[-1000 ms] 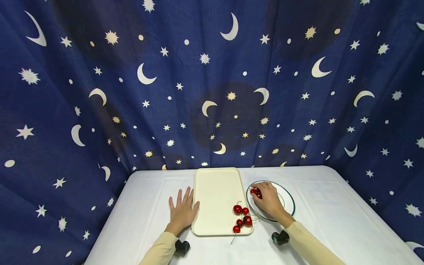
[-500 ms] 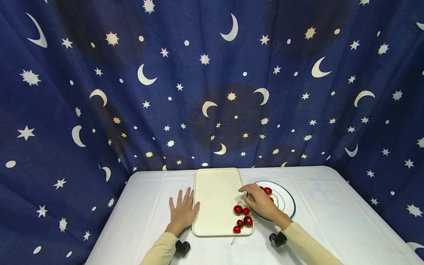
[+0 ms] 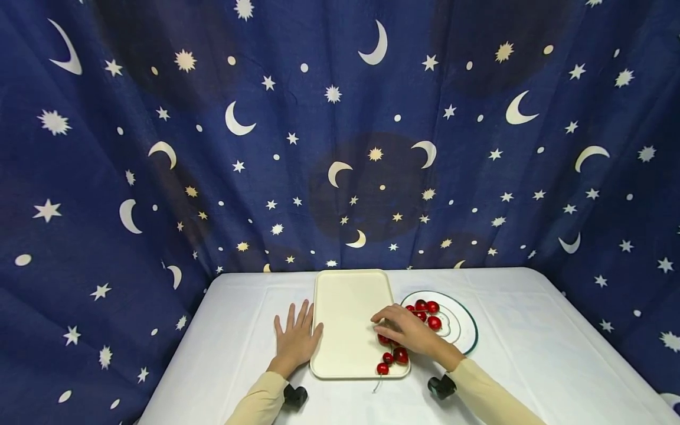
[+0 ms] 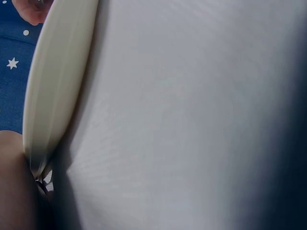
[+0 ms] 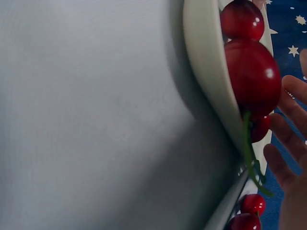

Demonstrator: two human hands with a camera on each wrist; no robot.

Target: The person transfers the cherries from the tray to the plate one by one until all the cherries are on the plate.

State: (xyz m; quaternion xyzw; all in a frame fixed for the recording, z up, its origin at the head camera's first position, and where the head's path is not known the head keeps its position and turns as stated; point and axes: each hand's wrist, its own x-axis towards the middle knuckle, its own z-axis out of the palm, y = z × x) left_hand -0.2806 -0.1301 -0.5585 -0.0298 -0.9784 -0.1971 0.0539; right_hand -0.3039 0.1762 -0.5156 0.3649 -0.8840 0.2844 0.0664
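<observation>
My left hand (image 3: pixel 296 344) lies flat with fingers spread on the cloth, at the left edge of a cream rectangular tray (image 3: pixel 347 307). Several red cherries (image 3: pixel 401 356) are grouped in the tray's near right corner; one stem hangs over the front rim. Over this group hovers my right hand (image 3: pixel 408 330), its fingers loosely bent and hiding part of the fruit. In the right wrist view, the fingers (image 5: pixel 288 134) are spread beside a large cherry (image 5: pixel 254 76) and nothing is seen between them. Several more cherries (image 3: pixel 434 323) sit on a round plate (image 3: pixel 467 336) with a dark green rim.
A white cloth covers the table (image 3: pixel 531 354). The plate stands just right of the tray. Behind and at both sides hangs a dark blue curtain (image 3: pixel 287 195) with moons and stars. Black wrist cameras (image 3: pixel 442 387) are strapped under both sleeves.
My right hand has left the cherries on the plate and moved left over those in the tray. The cherries on the plate are now uncovered. My left hand has stayed put.
</observation>
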